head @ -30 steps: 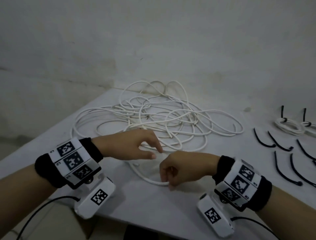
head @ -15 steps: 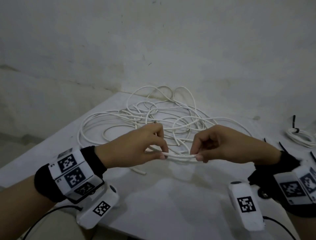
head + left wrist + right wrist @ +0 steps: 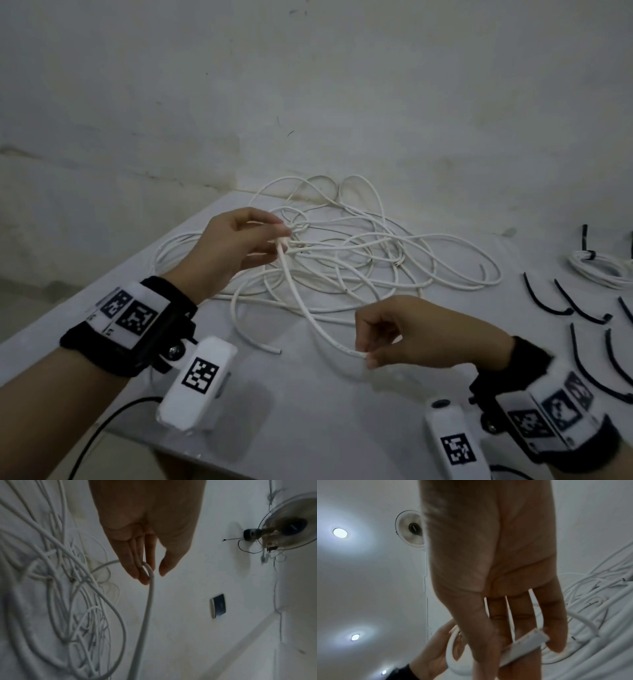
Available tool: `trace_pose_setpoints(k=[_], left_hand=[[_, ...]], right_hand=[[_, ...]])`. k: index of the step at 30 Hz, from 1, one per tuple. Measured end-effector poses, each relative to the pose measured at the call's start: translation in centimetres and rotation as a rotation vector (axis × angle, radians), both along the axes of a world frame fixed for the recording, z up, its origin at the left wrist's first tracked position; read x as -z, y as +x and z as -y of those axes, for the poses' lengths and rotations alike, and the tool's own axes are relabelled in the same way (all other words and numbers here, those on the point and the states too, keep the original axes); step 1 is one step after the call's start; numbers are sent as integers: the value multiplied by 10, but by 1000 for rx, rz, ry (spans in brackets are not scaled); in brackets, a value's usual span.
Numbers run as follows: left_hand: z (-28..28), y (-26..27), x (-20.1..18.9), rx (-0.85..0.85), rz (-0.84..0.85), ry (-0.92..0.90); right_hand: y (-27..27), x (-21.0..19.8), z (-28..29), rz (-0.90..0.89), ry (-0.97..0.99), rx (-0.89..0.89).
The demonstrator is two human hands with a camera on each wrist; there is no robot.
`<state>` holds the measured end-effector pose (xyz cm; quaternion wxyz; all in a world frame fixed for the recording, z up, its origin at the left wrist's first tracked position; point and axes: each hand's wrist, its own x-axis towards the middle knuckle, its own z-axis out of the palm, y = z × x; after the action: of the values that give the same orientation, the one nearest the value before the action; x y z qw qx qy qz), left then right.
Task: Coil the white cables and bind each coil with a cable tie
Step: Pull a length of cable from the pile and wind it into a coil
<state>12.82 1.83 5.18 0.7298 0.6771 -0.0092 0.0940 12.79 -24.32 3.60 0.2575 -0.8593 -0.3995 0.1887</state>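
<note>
A loose tangle of white cable (image 3: 363, 250) lies on the white table (image 3: 325, 411). My left hand (image 3: 281, 237) is raised over the tangle's left side and pinches one strand, which bends over its fingers (image 3: 137, 566). From there the white cable (image 3: 145, 615) runs down and toward me to my right hand (image 3: 368, 358), which pinches it near its end between thumb and fingertips (image 3: 556, 639). In the right wrist view the white cable (image 3: 522, 647) crosses under the fingers, and my left hand (image 3: 436, 650) shows beyond.
A bound white coil (image 3: 603, 270) with a black tie lies at the far right. Several loose black cable ties (image 3: 579, 308) lie right of my right hand. A loose cable end (image 3: 274, 350) points toward the near table edge. A wall stands close behind the table.
My hands, close together on a short stretch of cable, have drawn apart. The left rose and went back over the tangle; the right came down toward me, with a longer stretch between them.
</note>
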Motion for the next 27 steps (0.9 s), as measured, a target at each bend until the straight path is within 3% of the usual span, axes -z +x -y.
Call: trace_pose_setpoints(k=[2,6,8,11,17,23,25,27], left_hand=[[9,0,-7,16,56,46],[20,-2,-21,76,90,146],[20,-5,-25,111,89,184],[16,-9,-30,148,90,254],[1,-13,-37,123,132,366],[-14,-10,-40,88,174,350],[-12,-8,-38,97,173,350],[-8,-8,-35,118,169,365]], right_hand=[[0,-1,-3,61,26,34],[17,-5,-9,377,373,314],[30,-1,-14,474,335,417],[47,10,-23,444,91,475],[71,11,-10,105,362,586],[102,-18,58,196,570,894],[110,-19,79,209,551,965],[112,-15,85,231,394,962]])
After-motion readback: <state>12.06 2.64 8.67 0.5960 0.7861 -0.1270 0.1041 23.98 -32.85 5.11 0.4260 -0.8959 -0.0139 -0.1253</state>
